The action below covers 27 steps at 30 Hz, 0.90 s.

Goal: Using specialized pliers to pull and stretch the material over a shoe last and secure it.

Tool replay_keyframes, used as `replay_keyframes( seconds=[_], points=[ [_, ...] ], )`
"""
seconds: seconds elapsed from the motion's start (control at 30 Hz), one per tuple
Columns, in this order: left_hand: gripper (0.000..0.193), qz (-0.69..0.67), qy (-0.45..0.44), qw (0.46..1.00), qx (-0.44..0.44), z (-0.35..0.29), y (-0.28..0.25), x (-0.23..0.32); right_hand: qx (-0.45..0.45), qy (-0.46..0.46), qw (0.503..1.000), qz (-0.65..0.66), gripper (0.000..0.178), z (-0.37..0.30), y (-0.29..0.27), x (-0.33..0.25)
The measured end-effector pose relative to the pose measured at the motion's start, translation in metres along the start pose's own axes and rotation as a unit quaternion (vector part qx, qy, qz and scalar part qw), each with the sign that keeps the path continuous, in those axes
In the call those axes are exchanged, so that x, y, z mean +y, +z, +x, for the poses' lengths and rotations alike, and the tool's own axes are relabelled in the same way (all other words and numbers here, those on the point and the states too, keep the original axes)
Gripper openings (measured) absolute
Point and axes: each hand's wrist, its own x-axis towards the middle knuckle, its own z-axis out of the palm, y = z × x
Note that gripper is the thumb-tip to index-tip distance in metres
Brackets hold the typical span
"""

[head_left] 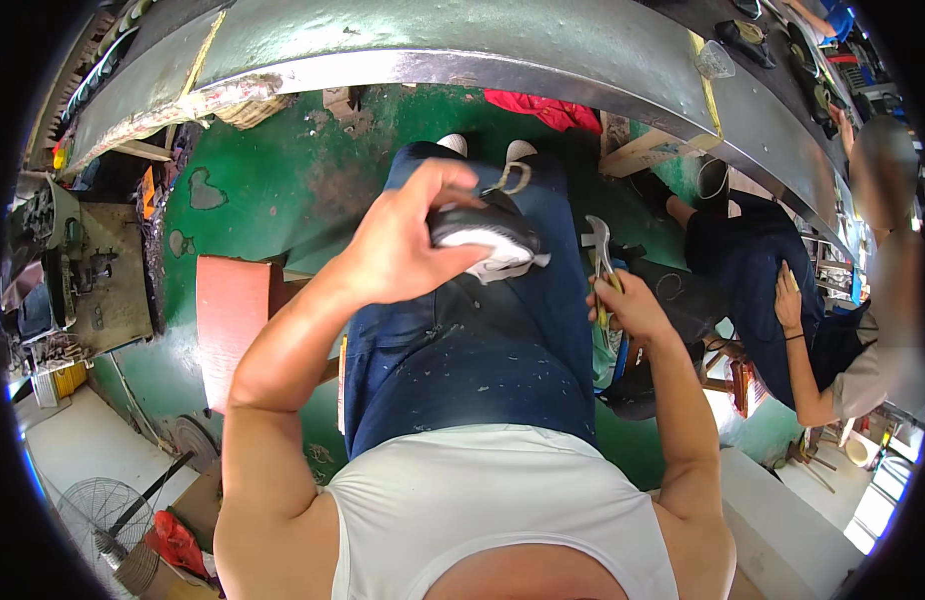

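The fingers [445, 182] of the left hand [388, 245] are curved over one side of a black-and-white shoe [503, 228], and the thumb presses its white side, so the shoe is pinched between them. This shoe is in the air above the person's thighs, tilted, and a pale loop of cord [519, 178] shows just beyond it; whether the two are joined I cannot tell.

To the right of the shoe, and apart from it, the right hand [635, 305] has its fingers folded around the yellow handles of metal pliers [602, 245], whose head points away from the person. If the jaws of this tool are closed, I cannot tell.

Below the shoe is a dark blue apron [473, 385] with pale specks, and above it the two white shoe tips of the person stand on the green floor [273, 190]. A reddish cardboard box [233, 320] is near the left forearm. Farther, a metal-covered bench [363, 68] crosses the view, with a red cloth [548, 110] under its edge. At right sits a co-worker, one hand [789, 300] resting on the dark trousers.
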Motion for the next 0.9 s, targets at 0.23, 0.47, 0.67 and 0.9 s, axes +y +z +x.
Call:
replay_keyframes(
  seconds=[0.23, 0.47, 0.67, 0.9],
  points=[
    [0.066, -0.144, -0.282, 0.948, -0.035, 0.071, 0.068, -0.055, 0.053, -0.13, 0.989, 0.049, 0.026, -0.01, 0.029, 0.042],
    [0.027, 0.156, -0.153, 0.974, -0.058, 0.001, 0.104, -0.08, -0.005, -0.142, 0.972, -0.186, 0.02, -0.019, 0.037, 0.002],
    [0.021, 0.222, -0.095, 0.97, 0.011, 0.0, 0.116, -0.078, -0.132, -0.054, 0.98, -0.14, 0.015, 0.005, 0.032, -0.021],
    [0.018, 0.183, -0.116, 0.976, -0.009, 0.005, 0.108, -0.079, -0.018, -0.183, 0.94, -0.286, 0.017, 0.016, 0.048, -0.006]
  ],
)
